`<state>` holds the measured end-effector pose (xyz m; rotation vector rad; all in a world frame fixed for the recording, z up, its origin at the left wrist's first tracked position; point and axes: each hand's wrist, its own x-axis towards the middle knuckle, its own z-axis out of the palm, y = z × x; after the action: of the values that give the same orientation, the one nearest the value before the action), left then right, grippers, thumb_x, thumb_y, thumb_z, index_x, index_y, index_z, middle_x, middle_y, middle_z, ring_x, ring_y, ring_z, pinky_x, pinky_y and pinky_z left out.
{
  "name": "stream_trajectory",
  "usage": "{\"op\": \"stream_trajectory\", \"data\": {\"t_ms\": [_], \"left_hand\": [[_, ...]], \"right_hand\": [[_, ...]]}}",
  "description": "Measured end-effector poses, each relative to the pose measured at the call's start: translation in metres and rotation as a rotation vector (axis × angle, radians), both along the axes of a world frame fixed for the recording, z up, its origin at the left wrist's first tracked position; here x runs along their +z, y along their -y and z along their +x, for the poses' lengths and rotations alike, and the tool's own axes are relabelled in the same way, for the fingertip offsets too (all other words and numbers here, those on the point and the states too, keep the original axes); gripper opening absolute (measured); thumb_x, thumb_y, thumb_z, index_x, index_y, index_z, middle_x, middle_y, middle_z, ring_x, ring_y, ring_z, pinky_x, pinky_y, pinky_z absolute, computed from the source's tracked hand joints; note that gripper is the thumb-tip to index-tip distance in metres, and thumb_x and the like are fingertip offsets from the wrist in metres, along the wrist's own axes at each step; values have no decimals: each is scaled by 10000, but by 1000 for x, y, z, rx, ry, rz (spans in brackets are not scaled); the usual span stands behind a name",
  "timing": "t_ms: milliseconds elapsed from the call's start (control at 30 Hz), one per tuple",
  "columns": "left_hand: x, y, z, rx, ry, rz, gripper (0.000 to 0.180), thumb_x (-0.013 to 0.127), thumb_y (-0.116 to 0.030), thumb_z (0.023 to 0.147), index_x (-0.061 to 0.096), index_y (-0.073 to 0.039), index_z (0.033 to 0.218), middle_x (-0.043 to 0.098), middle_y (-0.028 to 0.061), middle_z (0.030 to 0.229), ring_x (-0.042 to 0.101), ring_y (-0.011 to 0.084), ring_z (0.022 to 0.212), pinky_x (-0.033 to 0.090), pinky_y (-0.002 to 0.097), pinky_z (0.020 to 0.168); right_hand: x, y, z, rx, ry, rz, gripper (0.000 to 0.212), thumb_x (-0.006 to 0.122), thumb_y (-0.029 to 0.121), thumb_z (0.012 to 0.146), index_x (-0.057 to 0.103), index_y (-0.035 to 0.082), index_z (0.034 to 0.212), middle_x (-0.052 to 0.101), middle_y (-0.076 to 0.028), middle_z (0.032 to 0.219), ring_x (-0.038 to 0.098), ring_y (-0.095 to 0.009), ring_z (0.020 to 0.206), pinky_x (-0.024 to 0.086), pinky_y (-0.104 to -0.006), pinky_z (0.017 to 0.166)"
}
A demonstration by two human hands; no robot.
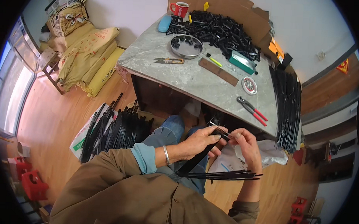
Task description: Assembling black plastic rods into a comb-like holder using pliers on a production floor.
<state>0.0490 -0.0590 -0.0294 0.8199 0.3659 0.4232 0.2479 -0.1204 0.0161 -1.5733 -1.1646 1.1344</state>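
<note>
My left hand [197, 144], a silver bracelet on its wrist, is closed around a flat black bundle [194, 163] over my lap. From the bundle's lower end, several thin black rods [232, 176] fan out to the right, below my right wrist. At the upper end, small dark tips and thin light metal ends stick out past my left thumb. The fingers of my right hand [245, 141] pinch together beside those tips; what they hold is too small to make out. Red-handled pincers [252, 110] lie on the table just beyond my right hand.
The grey table [161, 77] bears a heap of black parts [218, 32], a round metal dish [186, 46], thread snips [169, 61], a flat brown bar [218, 72], a small white bowl [249, 85] and a red mug [180, 9]. Black rods [286, 108] hang at its right; more rods [119, 127] lie at left.
</note>
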Motion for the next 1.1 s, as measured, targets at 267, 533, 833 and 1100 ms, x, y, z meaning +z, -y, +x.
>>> {"op": "stream_trajectory", "data": {"t_ms": [267, 533, 833, 1100], "left_hand": [[-12, -17, 0, 81, -124, 570, 379, 557, -114, 817, 600, -15, 1181, 538, 67, 1284, 507, 158, 1146, 364, 291, 1005], [-8, -65, -6, -288, -185, 315, 597, 553, -262, 918, 331, -23, 1417, 485, 64, 1261, 573, 125, 798, 482, 255, 650], [48, -337, 66, 661, -909, 1440, 201, 641, -228, 754, 694, -65, 859, 672, 169, 870, 648, 328, 845, 510, 440, 744], [19, -422, 152, 717, -964, 1711, 172, 675, -204, 737, 707, -52, 812, 680, 166, 832, 663, 347, 801, 530, 426, 679]], "right_hand": [[-64, 16, 13, 597, -316, -396, 312, 648, 64, 844, 579, -26, 1135, 659, -117, 1043, 617, -191, 1009, 492, -305, 881], [-79, -5, -77, -41, -910, -17, 329, 600, 149, 912, 510, -19, 1180, 605, -182, 1066, 630, -316, 975, 536, -439, 839], [-87, -30, -65, -133, -1045, -73, 318, 583, 148, 926, 513, -54, 1161, 583, -289, 1103, 597, -453, 1023, 491, -597, 890], [-100, -47, -50, -265, -1045, -189, 246, 487, 57, 943, 477, -87, 1142, 552, -334, 1098, 599, -477, 995, 491, -614, 888]]}}
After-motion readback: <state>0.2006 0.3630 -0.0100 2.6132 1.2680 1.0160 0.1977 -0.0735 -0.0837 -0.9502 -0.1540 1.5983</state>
